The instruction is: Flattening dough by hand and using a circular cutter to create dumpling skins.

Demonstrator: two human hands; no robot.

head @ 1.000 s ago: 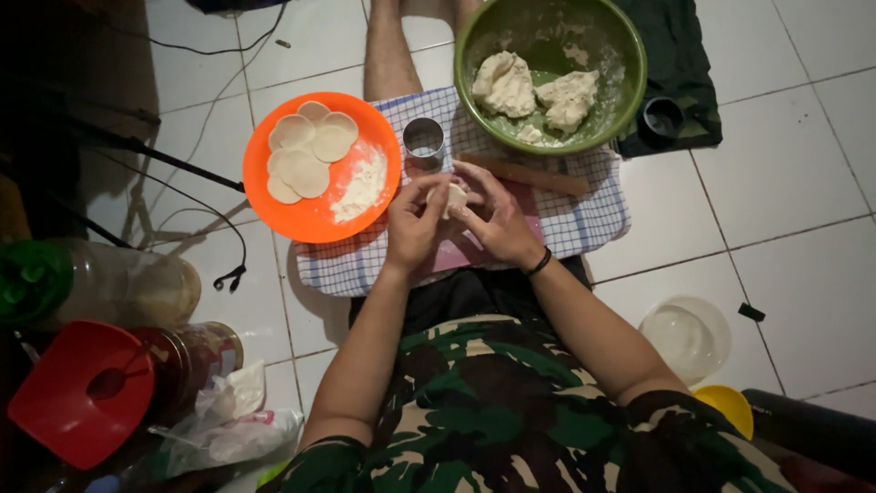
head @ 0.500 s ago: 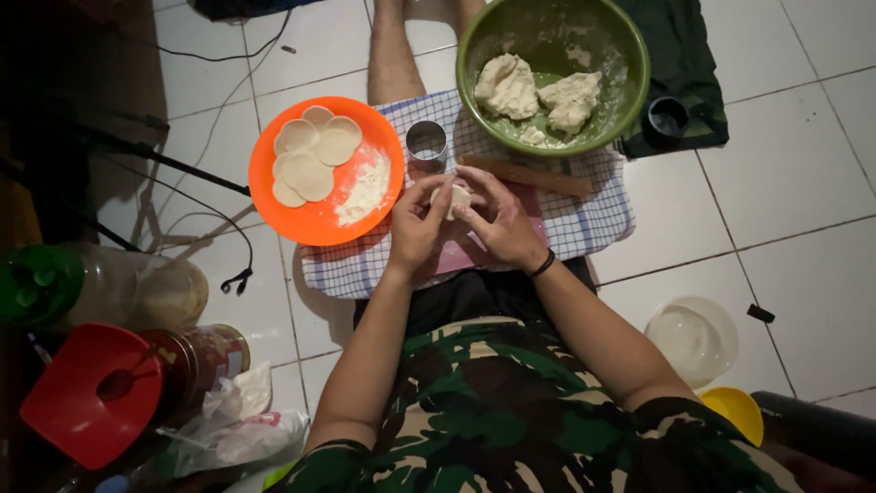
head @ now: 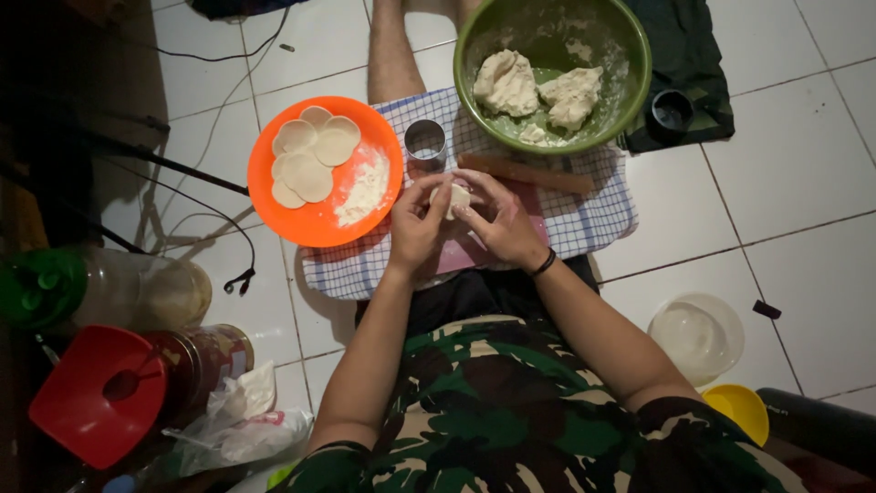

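A small pale lump of dough, rounded and smooth, sits pinched between the fingers of the left hand and right hand, over a checked cloth, near a metal ring cutter and wooden rolling pin.

The small pale lump of dough looked soft, matt and floury. The round orange plastic plate was smooth with a slight sheen, dusted with dry white flour. The large green plastic bowl looked glossy, smeared with rough dough. The small round metal cutter ring shone. The blue-and-white checked cloth looked woven and matt; the brown wooden rolling pin dull; the white floor tiles glazed and smooth.
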